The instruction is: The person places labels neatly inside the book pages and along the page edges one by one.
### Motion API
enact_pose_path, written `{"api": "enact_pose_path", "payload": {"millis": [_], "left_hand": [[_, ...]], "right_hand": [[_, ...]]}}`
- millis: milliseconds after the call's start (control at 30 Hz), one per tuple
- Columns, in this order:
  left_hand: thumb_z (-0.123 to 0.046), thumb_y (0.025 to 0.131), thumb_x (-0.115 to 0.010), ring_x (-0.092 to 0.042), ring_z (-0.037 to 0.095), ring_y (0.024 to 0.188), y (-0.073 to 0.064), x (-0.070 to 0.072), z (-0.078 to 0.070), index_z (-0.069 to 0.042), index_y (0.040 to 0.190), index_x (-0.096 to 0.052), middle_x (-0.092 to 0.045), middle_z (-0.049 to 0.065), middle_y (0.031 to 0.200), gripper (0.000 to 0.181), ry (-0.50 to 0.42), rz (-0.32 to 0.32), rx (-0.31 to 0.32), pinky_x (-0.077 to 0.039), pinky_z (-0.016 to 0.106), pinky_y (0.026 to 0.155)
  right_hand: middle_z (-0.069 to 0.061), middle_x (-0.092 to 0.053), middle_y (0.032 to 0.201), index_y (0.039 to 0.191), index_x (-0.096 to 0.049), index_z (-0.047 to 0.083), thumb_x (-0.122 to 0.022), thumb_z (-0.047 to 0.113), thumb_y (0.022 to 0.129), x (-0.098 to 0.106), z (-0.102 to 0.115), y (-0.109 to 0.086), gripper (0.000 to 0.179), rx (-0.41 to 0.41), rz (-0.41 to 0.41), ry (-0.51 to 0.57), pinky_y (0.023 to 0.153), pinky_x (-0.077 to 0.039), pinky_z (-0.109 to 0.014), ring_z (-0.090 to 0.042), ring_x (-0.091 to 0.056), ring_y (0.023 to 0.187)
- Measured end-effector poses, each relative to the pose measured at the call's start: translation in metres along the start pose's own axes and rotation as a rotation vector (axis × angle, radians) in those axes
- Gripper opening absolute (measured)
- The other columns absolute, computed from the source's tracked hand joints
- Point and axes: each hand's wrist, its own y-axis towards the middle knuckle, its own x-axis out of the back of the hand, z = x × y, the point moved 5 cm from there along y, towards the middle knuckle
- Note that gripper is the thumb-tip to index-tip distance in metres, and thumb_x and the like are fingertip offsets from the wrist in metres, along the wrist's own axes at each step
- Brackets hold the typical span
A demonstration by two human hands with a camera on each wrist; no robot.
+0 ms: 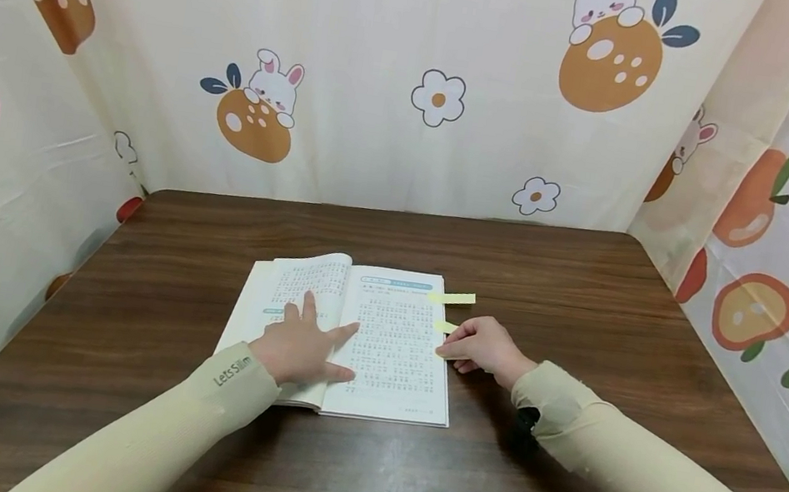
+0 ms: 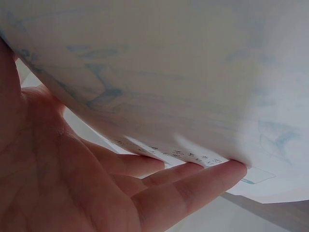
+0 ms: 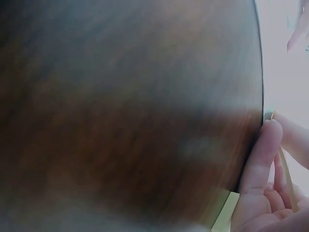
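Observation:
An open book (image 1: 384,400) with printed pages lies on the table. My left hand (image 1: 300,348) rests spread across its middle, fingers straight over the left page and thumb toward the right page. In the left wrist view the left fingers (image 2: 193,186) touch a page under a curving leaf. Two pale yellow sticky tabs stick out from the right page edge; the upper tab (image 1: 459,298) is longest in view. Just below the lower tab (image 1: 445,327), my right hand (image 1: 489,348) pinches another yellow sticky tab (image 3: 287,179) at the page edge, thumb and fingertip together.
The brown wooden table (image 1: 549,276) extends around the book on all sides. Printed curtains (image 1: 376,159) with fruit and rabbits hang behind it and at both sides. A dark band (image 1: 528,418) shows under the right sleeve.

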Motion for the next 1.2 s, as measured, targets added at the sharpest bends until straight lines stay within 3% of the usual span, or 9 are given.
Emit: {"api": "enact_pose_path", "payload": {"millis": [400,667,1067,1200], "left_hand": [[-0.069,0.084,-0.062,-0.023,0.057,0.141,0.001,-0.001,0.001,-0.042,0.153,-0.033,-0.004,0.037,0.159,0.079,0.011,-0.006,-0.006,-0.048,0.059,0.091],[-0.07,0.084,-0.06,-0.024,0.057,0.141,0.0,-0.002,0.0,-0.043,0.152,-0.033,-0.005,0.036,0.16,0.079,0.013,-0.005,-0.012,-0.05,0.055,0.086],[-0.07,0.083,-0.061,-0.024,0.057,0.141,0.0,-0.002,0.001,-0.042,0.152,-0.034,-0.006,0.036,0.16,0.079,0.005,-0.005,-0.011,-0.05,0.056,0.087],[-0.07,0.083,-0.062,-0.024,0.057,0.14,-0.001,-0.002,0.001,-0.042,0.152,-0.034,-0.006,0.035,0.16,0.079,0.0,-0.002,-0.002,-0.049,0.057,0.088]], "right_hand": [[-0.006,-0.06,0.075,0.087,-0.063,0.002,-0.081,0.013,0.08,0.001,0.003,0.001,0.023,-0.005,0.001,-0.087,0.057,-0.055,-0.029,-0.015,-0.059,0.057],[-0.009,-0.06,0.079,0.092,-0.062,0.003,-0.082,0.013,0.08,0.003,0.012,-0.009,0.025,0.027,0.011,-0.152,0.058,-0.057,-0.031,-0.017,-0.062,0.056],[-0.009,-0.064,0.084,0.105,-0.062,0.002,-0.073,0.025,0.09,0.037,0.008,-0.019,0.03,0.096,-0.058,-0.213,0.063,-0.057,-0.033,-0.018,-0.064,0.064],[-0.008,-0.067,0.088,0.103,-0.064,0.004,-0.072,0.028,0.09,0.049,0.008,-0.025,0.029,0.152,-0.111,-0.299,0.067,-0.054,-0.032,-0.019,-0.065,0.071]]}}
